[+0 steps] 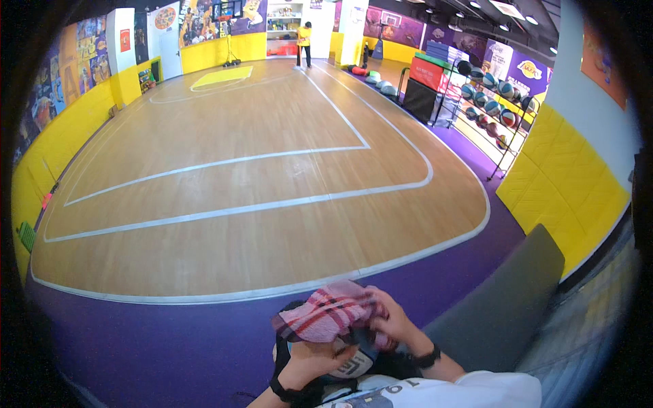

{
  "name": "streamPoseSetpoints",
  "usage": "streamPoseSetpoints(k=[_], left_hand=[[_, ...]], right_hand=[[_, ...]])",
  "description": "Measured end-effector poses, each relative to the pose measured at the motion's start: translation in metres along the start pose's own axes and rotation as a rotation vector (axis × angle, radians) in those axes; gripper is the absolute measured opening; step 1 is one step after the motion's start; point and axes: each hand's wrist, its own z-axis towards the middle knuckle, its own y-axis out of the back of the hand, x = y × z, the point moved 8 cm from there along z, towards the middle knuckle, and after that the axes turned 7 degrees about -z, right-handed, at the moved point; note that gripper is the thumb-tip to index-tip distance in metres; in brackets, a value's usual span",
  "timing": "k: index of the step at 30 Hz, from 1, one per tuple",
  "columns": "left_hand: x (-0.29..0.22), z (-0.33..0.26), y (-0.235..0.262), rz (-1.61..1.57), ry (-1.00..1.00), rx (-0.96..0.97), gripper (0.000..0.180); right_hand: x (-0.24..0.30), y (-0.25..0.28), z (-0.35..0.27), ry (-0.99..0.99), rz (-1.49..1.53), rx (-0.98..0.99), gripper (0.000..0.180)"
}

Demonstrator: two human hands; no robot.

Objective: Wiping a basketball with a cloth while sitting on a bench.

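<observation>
A pink plaid cloth (325, 314) with dark red and black stripes is draped over the top of a ball in front of me, apparently a basketball (355, 366) in white, blue and black. My right hand (396, 321) has its fingers curled around the cloth's right edge, closed on it. Below the cloth, my left hand (314, 360) lies against the ball's near left side, fingers bent around it and pointing right. Both wrists wear black bands. Much of the ball is hidden under the cloth and my hands.
A dark grey padded bench (496, 292) stands on my right, beside a yellow wall pad (568, 180). Farther right is a rack of basketballs (491, 105). The wooden court (231, 163) stretches ahead, bordered by purple floor. A person in yellow (304, 44) stands at its far end.
</observation>
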Motion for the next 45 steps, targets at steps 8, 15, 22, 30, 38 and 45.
streamPoseSetpoints(k=[8, 15, 22, 30, 38, 45], left_hand=[[0.0, -0.007, -0.009, -0.125, -0.041, 0.046, 0.061], [0.029, -0.021, -0.021, -0.058, -0.072, -0.071, 0.056], [-0.001, -0.002, -0.006, 0.042, -0.015, -0.035, 0.068], [-0.006, -0.011, 0.008, -0.04, -0.199, -0.342, 0.055], [0.002, -0.016, 0.003, 0.082, -0.156, -0.285, 0.069], [-0.018, -0.004, 0.008, 0.222, -0.243, -0.261, 0.063]], right_hand=[[-0.007, -0.001, -0.006, -0.021, 0.227, -0.001, 0.062], [0.075, -0.02, -0.019, 0.354, -0.316, 0.046, 0.064], [0.012, 0.008, -0.002, 0.106, -0.031, -0.033, 0.068], [0.019, -0.001, -0.002, 0.099, 0.028, -0.044, 0.069], [0.076, -0.014, -0.017, 0.322, -0.325, 0.011, 0.055], [-0.057, 0.023, -0.001, -0.297, 0.793, -0.163, 0.04]])
